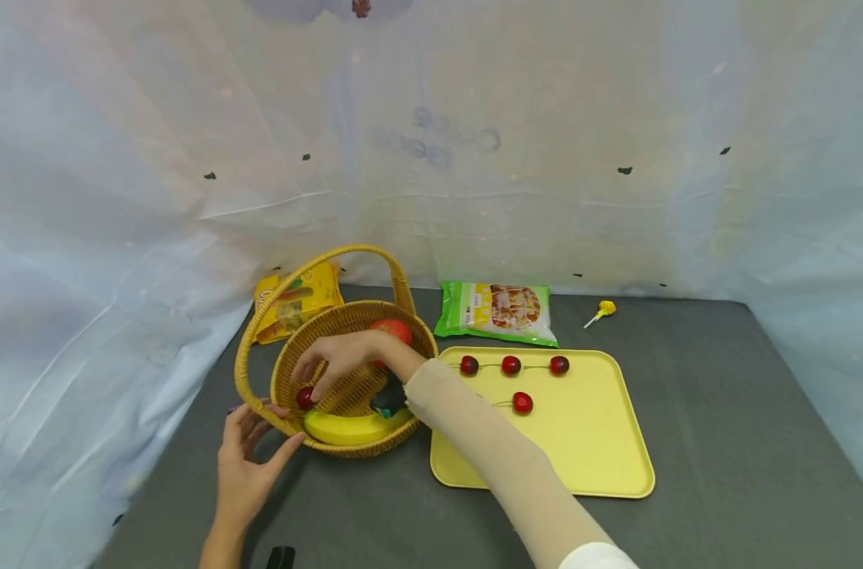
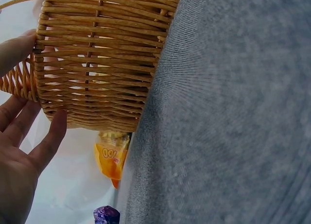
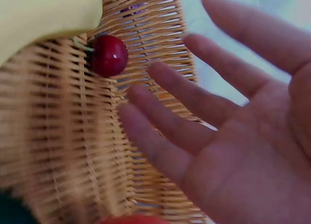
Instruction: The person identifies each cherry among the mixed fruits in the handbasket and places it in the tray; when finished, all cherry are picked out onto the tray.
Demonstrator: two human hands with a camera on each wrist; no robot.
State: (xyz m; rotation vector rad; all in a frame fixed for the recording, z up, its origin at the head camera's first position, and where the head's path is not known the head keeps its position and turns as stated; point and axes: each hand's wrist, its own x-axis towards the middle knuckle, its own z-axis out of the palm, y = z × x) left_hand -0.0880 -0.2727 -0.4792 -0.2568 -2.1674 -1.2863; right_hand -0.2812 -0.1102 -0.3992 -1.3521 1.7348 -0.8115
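Note:
My left hand (image 1: pixel 245 474) grips the near-left rim of a yellow wicker basket (image 1: pixel 374 452) by the base of its handle. Close up in the left wrist view, fingers lie against the basket's weave (image 2: pixel 102 63). Inside the basket, my right hand (image 1: pixel 342 356) hovers with extended, spread fingers beside a dark red cherry (image 3: pixel 111 56), apart from it. A banana (image 1: pixel 353 429) lies along the near side. At the basket's right are a red round fruit (image 1: pixel 394 329) and a dark item (image 1: pixel 387 397), partly hidden by the right arm.
Right of the basket lies a yellow tray (image 1: pixel 581 450) with several cherries (image 1: pixel 511 365). Behind stand a yellow snack bag (image 1: pixel 321 288) and a green-white food packet (image 1: pixel 503 310). A yellow lollipop (image 1: pixel 605 308) is at back right. Something purple and shiny (image 2: pixel 106 215) lies left of the basket.

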